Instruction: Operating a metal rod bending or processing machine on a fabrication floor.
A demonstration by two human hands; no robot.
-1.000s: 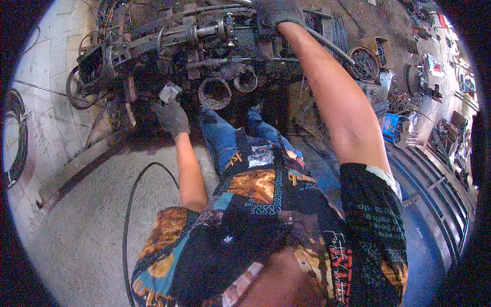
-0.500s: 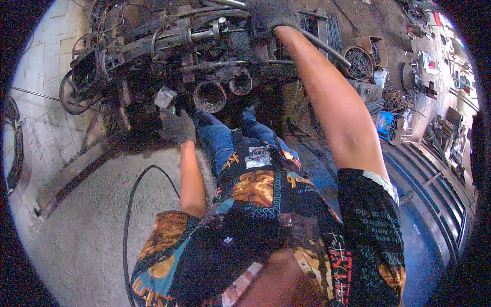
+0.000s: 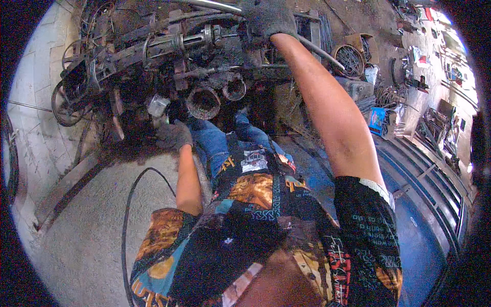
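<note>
My right hand [image 3: 268, 21], in a dark work glove, reaches over a greasy black machine [image 3: 171, 48] and is closed around a long metal rod [image 3: 319, 52]. The rod shows on both sides of the glove; the fingertips are hidden. My left hand [image 3: 175, 135], also gloved, is low at the machine's near side, just below a small pale box-shaped part [image 3: 157, 106]. Its fingers look curled around something dark that I cannot make out. Two round pipe-like openings, a larger one [image 3: 203, 103] and a smaller one [image 3: 235, 89], face me between the hands.
A black cable [image 3: 126, 220] loops over the concrete floor at left. Wire coils [image 3: 349, 60], a cardboard box [image 3: 364, 46] and a blue packet [image 3: 377, 121] lie to the right. Metal bars [image 3: 429, 179] form a frame at lower right. My legs [image 3: 209, 140] are close under the machine.
The view has shifted slightly, so the machine and the things at right appear farther left. Both hands keep their places at the machine, the right one still around the rod.
</note>
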